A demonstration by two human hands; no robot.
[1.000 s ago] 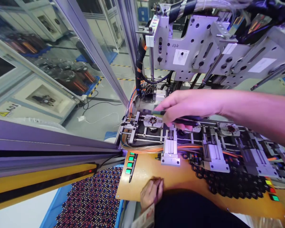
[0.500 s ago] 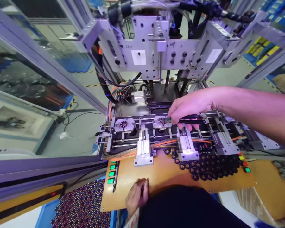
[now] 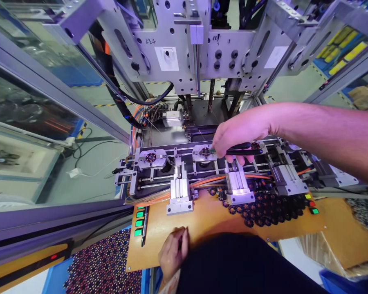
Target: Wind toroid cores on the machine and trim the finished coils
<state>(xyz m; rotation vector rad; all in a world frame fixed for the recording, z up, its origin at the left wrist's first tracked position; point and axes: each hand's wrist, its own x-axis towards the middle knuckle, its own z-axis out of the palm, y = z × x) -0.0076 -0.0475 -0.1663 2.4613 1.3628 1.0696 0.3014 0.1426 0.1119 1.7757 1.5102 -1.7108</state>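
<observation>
My right hand reaches in from the right over the machine's rail, its fingers wrapped round a dark pair of tweezers. The tips point left at a round part in the middle metal fixture. Another round part sits in the left fixture. My left hand rests at the front of the orange-brown board with its fingers curled together; whatever they may hold is hidden.
Many small dark round parts lie on the board at right. Green buttons and a pen are at left. Metal slide blocks stand before the rail; a large plate hangs above. A blue bin is lower left.
The view has tilted and come closer, shifting the machine slightly left. My right hand remains by the middle fixture with the tweezers, and its round part shows more clearly. My left hand stays curled.
</observation>
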